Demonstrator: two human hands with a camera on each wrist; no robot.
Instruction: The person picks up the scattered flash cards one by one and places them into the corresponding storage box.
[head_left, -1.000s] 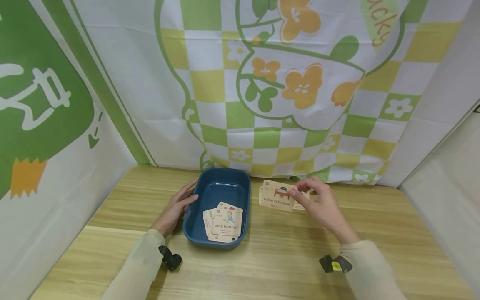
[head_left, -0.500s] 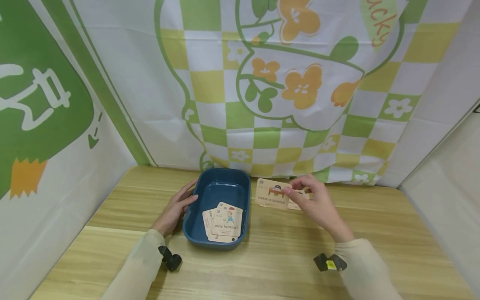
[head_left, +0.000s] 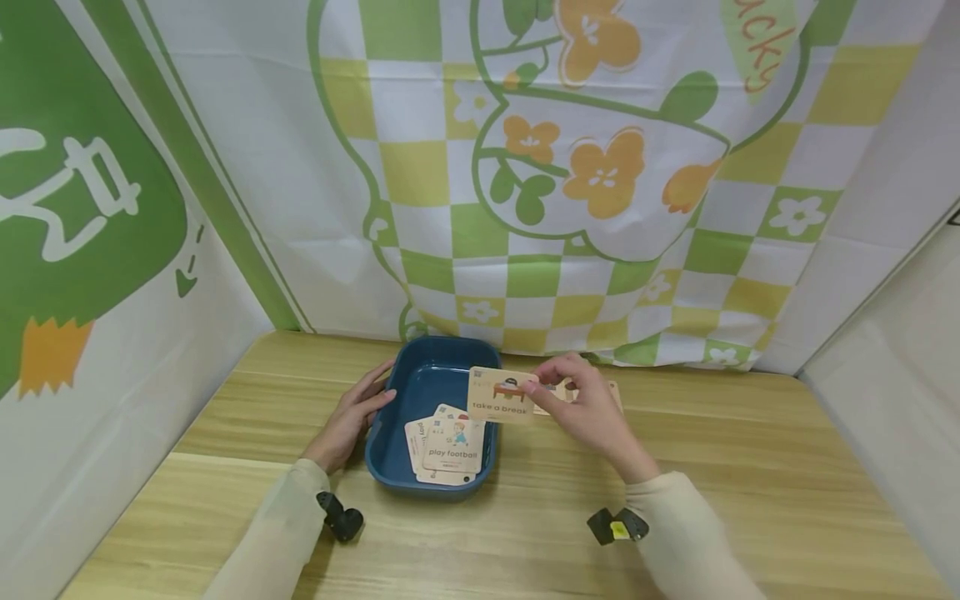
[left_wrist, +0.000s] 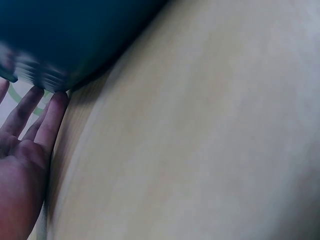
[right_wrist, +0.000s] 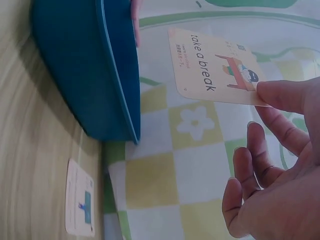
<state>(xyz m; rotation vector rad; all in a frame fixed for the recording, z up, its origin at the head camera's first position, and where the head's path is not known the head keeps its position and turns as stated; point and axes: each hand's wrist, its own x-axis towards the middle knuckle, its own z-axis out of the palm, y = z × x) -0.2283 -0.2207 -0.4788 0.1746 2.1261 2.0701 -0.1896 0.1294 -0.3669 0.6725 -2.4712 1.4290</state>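
Observation:
My right hand [head_left: 588, 408] pinches a picture card reading "take a break" [head_left: 495, 398] between thumb and fingers. Its left end overlaps the right rim of a blue plastic tray [head_left: 381, 472] in the head view. The right wrist view has the same card [right_wrist: 200, 70] raised higher than the rim, the other fingers loosely bent below. Against the tray's left side lies my left hand [head_left: 351, 421], thumb at the rim. Straight fingers [left_wrist: 52, 117] touch the outer wall in the left wrist view. A "play football" card [head_left: 452, 450] tops several overlapping cards inside the tray.
Partly hidden behind my right hand, cards lie on the wooden table [head_left: 750, 467]; the right wrist view shows one loose card [right_wrist: 80, 200] near the tray. A checked, flowered cloth [head_left: 480, 275] hangs along the table's back edge, and a white wall panel [head_left: 225, 300] stands at the left.
My right hand has moved left with the "take a break" card, from above the cards on the table to the tray's right rim. The left hand and tray have stayed put.

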